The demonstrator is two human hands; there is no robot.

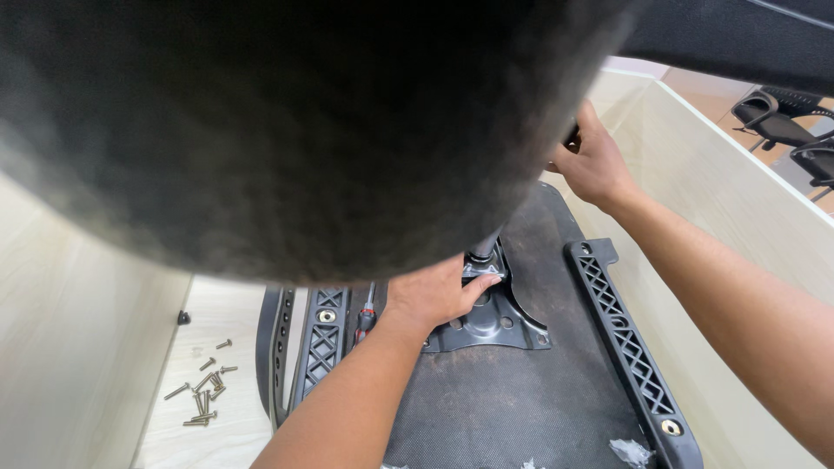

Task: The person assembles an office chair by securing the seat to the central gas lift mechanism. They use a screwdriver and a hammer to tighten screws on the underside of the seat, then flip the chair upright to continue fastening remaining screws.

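We look down on an upturned chair seat (521,408), its dark fabric underside facing up on a pale wooden work surface (226,313); a large blurred dark mass fills the upper left of the view and hides much of the scene. Our left hand (434,293) rests on the metal mounting plate (491,323) at the middle of the seat, fingers curled and pressed against the base of the dark column (483,247) that rises from the plate; thumb laid along the plate's raised centre; we cannot tell whether the fingers close fully around anything. Our right hand (592,163) is raised at the far edge of the seat, fingers wrapped round a small dark part (572,136) that is mostly hidden by the dark mass; the grip looks closed, its object unclear. A black lattice armrest bracket (627,339) lies along the seat's right side; a matching bracket (323,343) lies along the left, touching a curved black strip (271,347). A screwdriver with a red and black handle (366,314) lies just beside the left wrist. A loose cluster of screws (204,393) sits on the surface, well apart from the seat.
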